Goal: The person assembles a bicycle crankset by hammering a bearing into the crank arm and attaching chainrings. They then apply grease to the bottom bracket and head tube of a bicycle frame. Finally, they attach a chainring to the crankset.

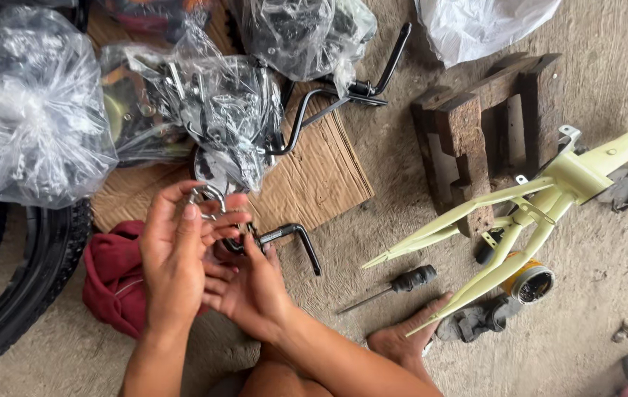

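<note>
The left hand and right hand, nearest the lens, both close their fingers around a small shiny metal bracket joined to a bent black metal rod, held above a dark red cloth beside a sheet of brown cardboard. Behind them lie crinkled clear plastic bags of metal parts and one big clear bag at the left. A pale yellow-green bicycle frame, a black-handled screwdriver and a dark wooden block rest on the concrete to the right.
</note>
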